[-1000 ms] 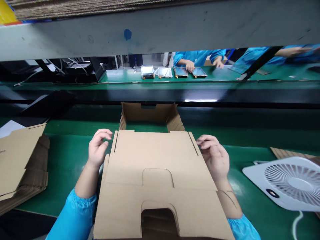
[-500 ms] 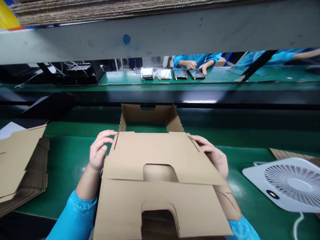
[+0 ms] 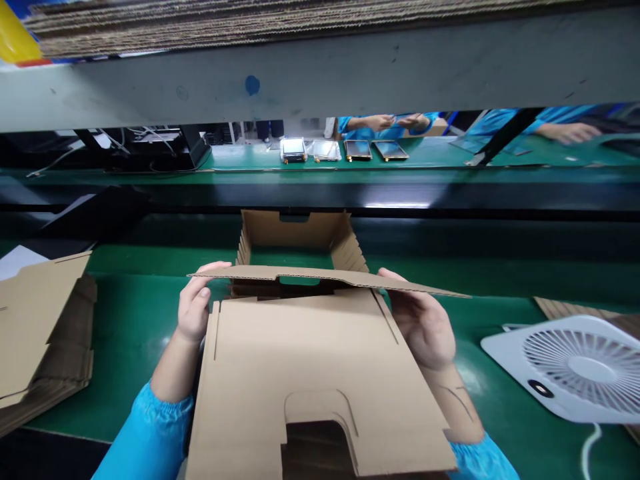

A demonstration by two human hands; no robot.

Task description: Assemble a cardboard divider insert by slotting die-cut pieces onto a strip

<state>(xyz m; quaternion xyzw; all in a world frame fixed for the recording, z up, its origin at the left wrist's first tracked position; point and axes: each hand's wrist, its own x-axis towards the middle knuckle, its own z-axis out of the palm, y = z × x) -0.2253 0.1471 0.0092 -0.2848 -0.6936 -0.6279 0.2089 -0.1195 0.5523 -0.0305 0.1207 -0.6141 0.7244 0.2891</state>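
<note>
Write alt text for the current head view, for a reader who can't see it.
The left hand and right hand hold up a cardboard sheet, seen nearly edge-on, above more cut cardboard. Beyond it, an open cardboard frame stands on a green surface; flat cardboard lies at left and a white fan at right.

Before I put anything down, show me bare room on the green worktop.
The worktop is bare between the left cardboard stack and left hand, and between right hand and white fan. The middle is crowded: cardboard sheets, with an open cardboard frame beyond.

Cardboard stack [image 3: 45, 327] on green bench [image 3: 133, 333]
</note>
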